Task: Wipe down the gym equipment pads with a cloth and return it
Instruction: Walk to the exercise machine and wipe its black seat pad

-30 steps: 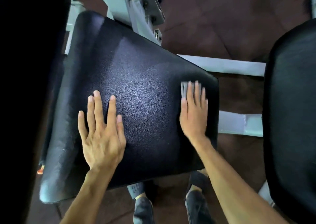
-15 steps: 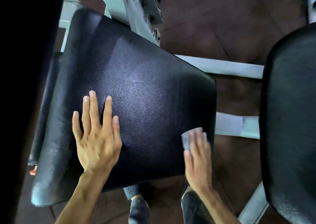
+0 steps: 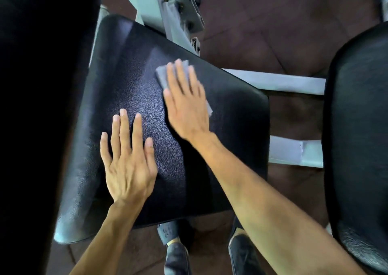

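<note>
A black textured seat pad (image 3: 235, 128) fills the middle of the view. My right hand (image 3: 186, 104) lies flat on its upper middle and presses a small grey cloth (image 3: 162, 75) against the surface; the cloth shows past the fingertips and at the hand's right side. The hand is blurred by motion. My left hand (image 3: 128, 163) rests palm down on the lower left part of the pad, fingers spread, holding nothing.
A second black pad (image 3: 361, 138) stands at the right edge and a dark upright pad (image 3: 42, 107) covers the left. The pale grey metal frame (image 3: 273, 81) runs behind and between the pads. My two dark shoes (image 3: 178, 251) stand on the brown floor below.
My right hand has slid the cloth from the pad's near right corner up and left to its upper middle. My left hand stays flat in the same place.
</note>
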Demonstrator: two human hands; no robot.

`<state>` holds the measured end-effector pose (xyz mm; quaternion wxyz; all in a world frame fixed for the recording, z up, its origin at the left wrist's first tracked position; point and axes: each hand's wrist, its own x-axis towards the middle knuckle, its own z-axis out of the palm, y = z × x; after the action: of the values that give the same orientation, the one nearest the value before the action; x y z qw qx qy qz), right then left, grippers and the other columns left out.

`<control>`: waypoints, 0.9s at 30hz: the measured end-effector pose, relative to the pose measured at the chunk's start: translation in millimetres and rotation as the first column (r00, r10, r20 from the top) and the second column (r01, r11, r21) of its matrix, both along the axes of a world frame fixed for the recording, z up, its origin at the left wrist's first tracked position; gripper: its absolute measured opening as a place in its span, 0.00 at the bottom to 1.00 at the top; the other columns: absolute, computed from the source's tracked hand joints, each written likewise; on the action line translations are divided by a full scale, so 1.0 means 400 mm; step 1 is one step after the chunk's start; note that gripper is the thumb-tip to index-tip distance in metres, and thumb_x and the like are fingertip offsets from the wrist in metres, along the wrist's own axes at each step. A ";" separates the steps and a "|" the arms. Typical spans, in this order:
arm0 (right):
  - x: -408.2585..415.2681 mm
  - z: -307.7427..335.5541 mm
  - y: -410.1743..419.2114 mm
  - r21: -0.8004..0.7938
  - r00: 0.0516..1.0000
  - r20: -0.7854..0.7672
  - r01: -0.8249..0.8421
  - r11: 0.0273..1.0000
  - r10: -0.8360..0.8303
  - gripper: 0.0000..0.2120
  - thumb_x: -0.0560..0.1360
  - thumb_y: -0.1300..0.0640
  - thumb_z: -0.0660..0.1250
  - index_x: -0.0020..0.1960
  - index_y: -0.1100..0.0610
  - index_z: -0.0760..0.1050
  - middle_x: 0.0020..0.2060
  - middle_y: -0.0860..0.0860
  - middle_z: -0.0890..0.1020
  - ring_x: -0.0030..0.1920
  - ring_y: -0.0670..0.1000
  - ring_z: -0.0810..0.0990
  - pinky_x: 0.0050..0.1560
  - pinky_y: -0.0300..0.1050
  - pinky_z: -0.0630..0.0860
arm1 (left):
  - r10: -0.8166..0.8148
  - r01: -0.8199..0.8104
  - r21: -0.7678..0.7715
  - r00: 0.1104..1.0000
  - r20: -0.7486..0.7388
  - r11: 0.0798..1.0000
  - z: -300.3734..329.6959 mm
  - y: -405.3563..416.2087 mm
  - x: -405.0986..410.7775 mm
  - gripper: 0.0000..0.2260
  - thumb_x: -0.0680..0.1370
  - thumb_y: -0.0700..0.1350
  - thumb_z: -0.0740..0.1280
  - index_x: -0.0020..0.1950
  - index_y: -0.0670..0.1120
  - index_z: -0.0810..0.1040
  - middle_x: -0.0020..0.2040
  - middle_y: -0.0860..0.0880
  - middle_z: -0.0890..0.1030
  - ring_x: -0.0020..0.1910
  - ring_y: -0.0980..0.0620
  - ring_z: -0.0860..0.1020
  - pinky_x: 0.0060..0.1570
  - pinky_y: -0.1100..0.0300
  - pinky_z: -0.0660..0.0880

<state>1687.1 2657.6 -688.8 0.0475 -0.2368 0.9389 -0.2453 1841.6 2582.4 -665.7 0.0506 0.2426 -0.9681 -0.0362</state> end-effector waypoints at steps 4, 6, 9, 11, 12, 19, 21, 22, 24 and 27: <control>0.228 -0.007 0.145 0.058 0.921 -0.048 -0.383 0.922 0.386 0.26 0.83 0.48 0.49 0.79 0.52 0.49 0.79 0.50 0.50 0.79 0.54 0.45 0.76 0.52 0.56 | -0.016 0.022 0.070 0.997 -0.079 0.997 0.005 -0.005 0.006 0.25 0.83 0.52 0.45 0.80 0.46 0.55 0.80 0.47 0.58 0.80 0.50 0.54 0.78 0.47 0.51; 0.336 -0.034 0.260 0.087 0.902 -0.037 -0.425 0.901 0.430 0.25 0.83 0.48 0.52 0.79 0.51 0.52 0.79 0.49 0.52 0.79 0.54 0.48 0.75 0.54 0.59 | -0.009 0.018 0.089 0.994 -0.106 0.996 0.007 -0.003 0.006 0.25 0.84 0.52 0.45 0.79 0.45 0.56 0.80 0.47 0.59 0.80 0.51 0.55 0.78 0.48 0.51; 0.350 -0.089 0.380 0.145 0.919 -0.019 -0.387 0.911 0.393 0.25 0.82 0.48 0.51 0.78 0.49 0.53 0.79 0.49 0.54 0.79 0.55 0.51 0.72 0.59 0.63 | -0.006 0.018 0.088 0.991 -0.134 0.996 0.009 0.000 0.005 0.25 0.84 0.52 0.45 0.79 0.44 0.59 0.79 0.47 0.61 0.79 0.51 0.57 0.78 0.48 0.53; 0.262 -0.100 0.364 0.128 0.976 0.027 -0.220 0.967 0.218 0.26 0.82 0.47 0.48 0.79 0.49 0.50 0.79 0.50 0.52 0.79 0.55 0.49 0.73 0.60 0.61 | -0.004 0.020 0.101 0.988 -0.157 0.995 0.009 0.000 0.005 0.24 0.84 0.52 0.45 0.78 0.44 0.60 0.79 0.47 0.62 0.79 0.51 0.58 0.78 0.47 0.53; 0.199 -0.096 0.325 0.115 0.996 0.039 -0.088 0.989 0.084 0.26 0.82 0.48 0.47 0.79 0.49 0.49 0.79 0.51 0.51 0.79 0.55 0.48 0.74 0.60 0.59 | -0.003 0.021 0.106 0.986 -0.167 0.994 0.008 -0.002 0.005 0.24 0.84 0.52 0.45 0.78 0.44 0.60 0.79 0.47 0.62 0.79 0.51 0.58 0.78 0.47 0.54; 0.011 -0.006 -0.011 0.049 0.999 -0.045 -0.018 0.999 0.021 0.27 0.81 0.49 0.42 0.78 0.53 0.52 0.79 0.52 0.54 0.79 0.58 0.51 0.74 0.56 0.60 | 0.028 0.030 0.208 0.962 -0.271 0.978 0.015 -0.004 0.008 0.24 0.84 0.51 0.46 0.78 0.44 0.59 0.79 0.47 0.60 0.79 0.53 0.58 0.78 0.52 0.53; 0.156 0.005 0.040 0.000 0.970 -0.082 -0.229 0.973 0.229 0.25 0.83 0.50 0.48 0.79 0.53 0.52 0.79 0.51 0.54 0.79 0.56 0.48 0.75 0.53 0.57 | 0.058 0.032 0.270 0.945 -0.321 0.962 0.021 -0.002 0.013 0.23 0.84 0.49 0.48 0.78 0.43 0.59 0.79 0.45 0.60 0.79 0.53 0.58 0.78 0.54 0.53; 0.233 0.005 0.094 0.000 0.949 -0.067 -0.309 0.951 0.308 0.25 0.83 0.50 0.50 0.79 0.52 0.52 0.79 0.50 0.53 0.79 0.55 0.47 0.76 0.52 0.55 | 0.060 0.038 0.284 0.943 -0.328 0.958 0.021 -0.002 0.015 0.23 0.84 0.49 0.48 0.78 0.43 0.59 0.79 0.45 0.60 0.79 0.52 0.58 0.78 0.54 0.53; 0.361 -0.026 0.221 0.034 0.922 -0.047 -0.382 0.924 0.383 0.25 0.83 0.49 0.52 0.78 0.50 0.52 0.79 0.49 0.53 0.79 0.53 0.48 0.77 0.53 0.55 | 0.047 0.036 0.262 0.951 -0.305 0.964 0.018 -0.003 0.014 0.23 0.84 0.50 0.47 0.78 0.44 0.59 0.80 0.46 0.59 0.79 0.53 0.58 0.78 0.55 0.51; 0.414 -0.117 0.399 0.070 0.976 0.002 -0.218 0.973 0.218 0.26 0.82 0.46 0.50 0.78 0.47 0.50 0.79 0.49 0.52 0.79 0.55 0.50 0.74 0.59 0.59 | 0.016 0.024 0.163 0.970 -0.241 0.986 0.006 -0.005 0.012 0.24 0.84 0.51 0.46 0.78 0.45 0.60 0.80 0.46 0.60 0.78 0.52 0.59 0.78 0.50 0.53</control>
<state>1852.9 2817.2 -735.6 0.0795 -0.3375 0.9153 -0.2050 1846.5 2580.5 -663.3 0.1476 0.2380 -0.9489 -0.1453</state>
